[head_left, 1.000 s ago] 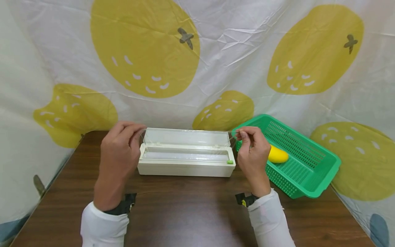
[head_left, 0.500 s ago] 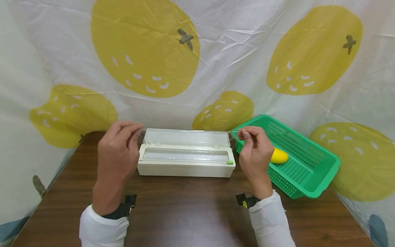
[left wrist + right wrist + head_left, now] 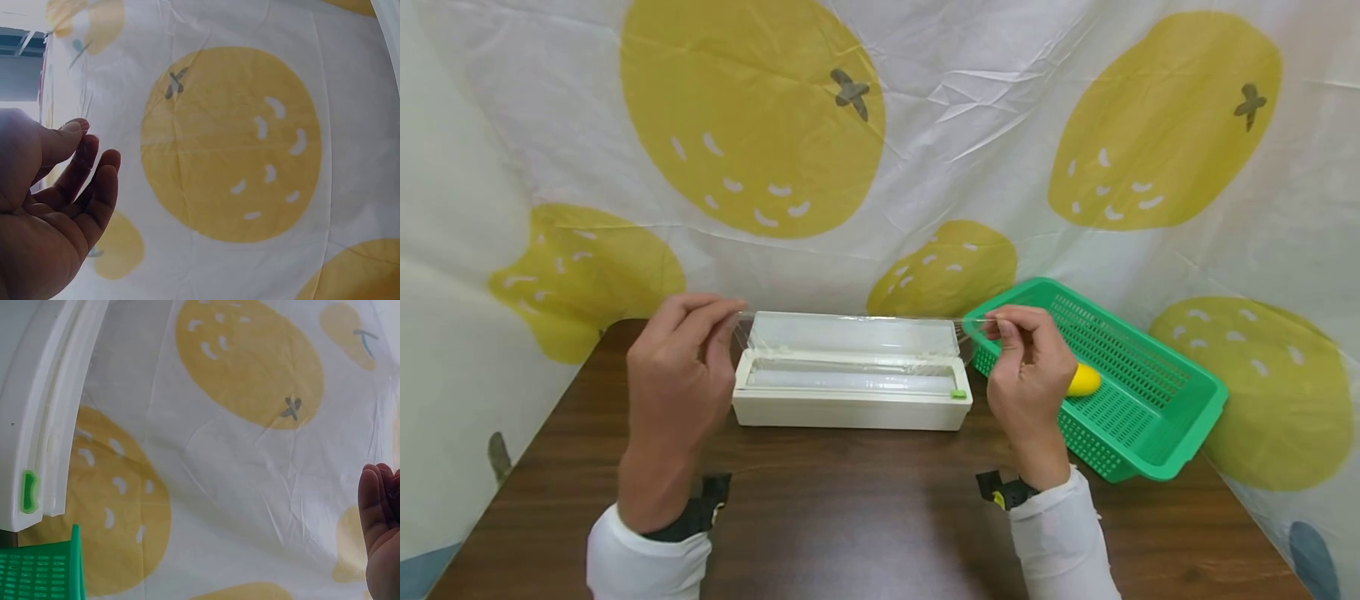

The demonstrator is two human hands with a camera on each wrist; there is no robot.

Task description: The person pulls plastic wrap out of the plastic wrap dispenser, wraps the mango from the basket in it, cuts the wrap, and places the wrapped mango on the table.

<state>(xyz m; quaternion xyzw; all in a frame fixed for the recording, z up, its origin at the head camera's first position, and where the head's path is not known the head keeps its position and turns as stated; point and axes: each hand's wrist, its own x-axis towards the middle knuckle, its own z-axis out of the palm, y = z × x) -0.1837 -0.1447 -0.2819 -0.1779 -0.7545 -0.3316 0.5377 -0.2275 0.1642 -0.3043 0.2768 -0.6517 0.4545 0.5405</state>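
Observation:
A clear sheet of plastic wrap stretches between my two hands, above a white wrap dispenser box whose lid stands raised at the back. My left hand pinches the film's left end between thumb and fingers, beyond the box's left end. At the right, my right hand pinches the other end. Inside the box lies a pale roll, and a green slider sits on its front rim. The right wrist view shows the box edge and the right fingertips together; the film is barely visible in either wrist view.
A green plastic basket stands to the right, holding a yellow object partly hidden behind my right hand. All of it rests on a brown wooden table. A white curtain with yellow fruit prints hangs behind.
My hands have drifted slightly apart, left hand to the left and right hand to the right, with the film stretched wider between them. The box and basket have stayed put.

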